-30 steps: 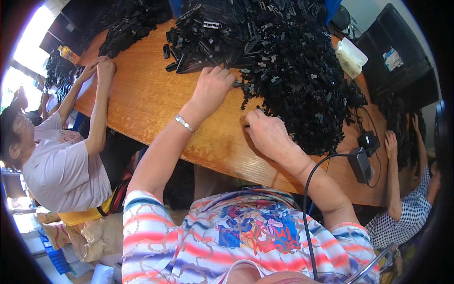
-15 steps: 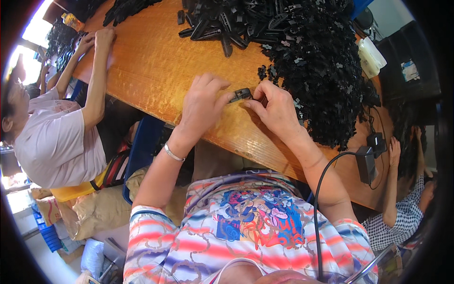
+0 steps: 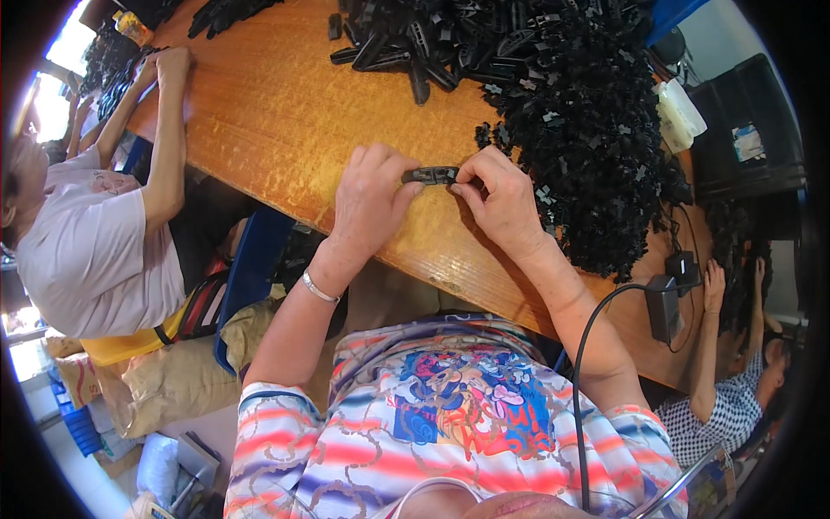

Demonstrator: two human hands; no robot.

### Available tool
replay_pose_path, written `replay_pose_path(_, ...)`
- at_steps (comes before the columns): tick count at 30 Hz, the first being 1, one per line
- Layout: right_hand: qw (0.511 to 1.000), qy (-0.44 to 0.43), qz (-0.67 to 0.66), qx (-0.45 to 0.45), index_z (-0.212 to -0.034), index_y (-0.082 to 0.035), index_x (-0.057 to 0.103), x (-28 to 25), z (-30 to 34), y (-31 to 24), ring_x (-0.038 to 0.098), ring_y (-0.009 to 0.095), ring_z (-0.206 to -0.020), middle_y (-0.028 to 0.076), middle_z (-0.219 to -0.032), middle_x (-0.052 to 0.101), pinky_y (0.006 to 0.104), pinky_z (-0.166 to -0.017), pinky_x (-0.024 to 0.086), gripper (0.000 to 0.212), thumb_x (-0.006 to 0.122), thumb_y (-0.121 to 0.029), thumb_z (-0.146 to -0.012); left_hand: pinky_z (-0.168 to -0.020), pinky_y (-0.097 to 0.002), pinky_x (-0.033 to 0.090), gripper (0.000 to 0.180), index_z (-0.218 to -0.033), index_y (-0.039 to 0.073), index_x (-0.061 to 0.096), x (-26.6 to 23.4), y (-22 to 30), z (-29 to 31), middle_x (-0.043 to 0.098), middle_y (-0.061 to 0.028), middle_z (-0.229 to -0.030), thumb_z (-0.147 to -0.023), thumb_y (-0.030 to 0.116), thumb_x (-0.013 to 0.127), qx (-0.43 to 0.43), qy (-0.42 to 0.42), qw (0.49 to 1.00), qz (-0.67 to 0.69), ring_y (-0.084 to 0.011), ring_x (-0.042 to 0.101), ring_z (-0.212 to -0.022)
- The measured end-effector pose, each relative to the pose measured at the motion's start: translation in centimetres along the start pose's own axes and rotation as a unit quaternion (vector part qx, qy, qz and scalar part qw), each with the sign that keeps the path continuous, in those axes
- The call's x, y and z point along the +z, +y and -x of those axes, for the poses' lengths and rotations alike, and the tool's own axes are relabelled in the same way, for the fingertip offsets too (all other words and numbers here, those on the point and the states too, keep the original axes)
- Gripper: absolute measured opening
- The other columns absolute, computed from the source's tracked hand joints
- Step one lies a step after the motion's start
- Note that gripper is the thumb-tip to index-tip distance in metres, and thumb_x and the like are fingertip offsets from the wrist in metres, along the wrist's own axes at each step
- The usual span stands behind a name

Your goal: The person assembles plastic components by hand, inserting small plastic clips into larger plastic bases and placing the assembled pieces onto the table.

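A short, dark plastic part with raised edges lies level between my hands, just above the wooden table. My left hand is closed in a pinch on its left end. At the other end, my right hand has thumb and forefinger pinched on the same part; whether a smaller piece sits between those fingertips is hidden. Beyond my hands lies a heap of long black plastic parts. To the right of it, a big pile of small black pieces reaches close to my right hand.
A black cable runs past my right arm to a power adapter at the table's right edge. A white container stands behind the pile, near a black crate. Co-workers sit left and right.
The dark part has turned from slanted to nearly level. My left fingers, blurred before, now rest on its left end. My right hand has barely moved.
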State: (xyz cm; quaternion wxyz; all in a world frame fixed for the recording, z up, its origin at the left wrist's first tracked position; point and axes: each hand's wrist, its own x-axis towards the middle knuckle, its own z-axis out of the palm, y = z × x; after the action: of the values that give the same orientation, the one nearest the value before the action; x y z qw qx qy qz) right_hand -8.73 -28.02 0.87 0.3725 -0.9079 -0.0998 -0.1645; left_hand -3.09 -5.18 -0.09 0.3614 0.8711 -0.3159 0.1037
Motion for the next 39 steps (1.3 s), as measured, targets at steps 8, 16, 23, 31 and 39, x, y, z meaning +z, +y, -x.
replay_pose_path(8,0.998,-0.037,-0.049,-0.016,-0.096,-0.006,0.073,1.0,-1.4,-1.3,0.072,0.039,-0.089,0.013,-0.096,0.069,0.0463,-0.075,0.058,0.013,0.085,-0.006,-0.09,-0.092,-0.0463,0.054,0.03,-0.114,0.009,0.08,0.1,-0.1,-0.3,0.069,-0.0106,-0.109,-0.085,0.005,0.085,0.004,-0.011,1.0,0.007,-0.0358,0.063,-0.106)
replay_pose_path(16,0.998,-0.054,0.007,0.019,-0.096,-0.007,0.074,0.3,-1.3,-0.4,0.073,0.04,-0.095,0.013,-0.099,0.07,0.0489,-0.079,0.058,0.01,0.082,-0.012,-0.093,-0.095,-0.0455,0.053,0.024,-0.115,0.009,0.081,0.7,-0.1,-0.8,0.07,-0.0119,-0.111,-0.09,0.008,0.083,0.031,-0.018,0.999,0.031,-0.0363,0.064,-0.108)
replay_pose_path(23,0.969,-0.171,-0.012,0.176,-0.094,-0.008,0.081,-0.4,-3.9,-1.1,0.078,0.041,-0.094,0.018,-0.095,0.081,0.0508,-0.083,0.06,0.018,0.087,-0.025,-0.09,-0.091,-0.0482,0.053,0.012,-0.102,0.008,0.08,-0.4,-0.6,-2.3,0.07,-0.0135,-0.101,-0.093,0.015,0.083,-0.041,-0.098,0.994,0.028,-0.0381,0.065,-0.104)
replay_pose_path(31,0.968,-0.196,0.037,0.154,-0.093,-0.009,0.081,0.9,-3.3,-1.5,0.077,0.041,-0.093,0.018,-0.092,0.08,0.0532,-0.082,0.059,0.026,0.088,-0.033,-0.09,-0.092,-0.0458,0.052,0.011,-0.096,0.005,0.076,-1.5,-0.7,-2.8,0.069,-0.0134,-0.097,-0.096,0.016,0.078,-0.061,-0.152,0.986,0.017,-0.0355,0.066,-0.1)
replay_pose_path(39,0.993,-0.066,0.089,0.047,-0.098,-0.012,0.079,-2.5,-2.6,2.1,0.075,0.037,-0.094,0.01,-0.097,0.075,0.0482,-0.081,0.061,0.008,0.081,-0.019,-0.094,-0.09,-0.0428,0.056,0.013,-0.103,0.001,0.08,-14.7,-5.0,3.2,0.075,-0.0139,-0.098,-0.095,0.011,0.077,-0.155,-0.211,0.963,-0.059,-0.0324,0.073,-0.1)
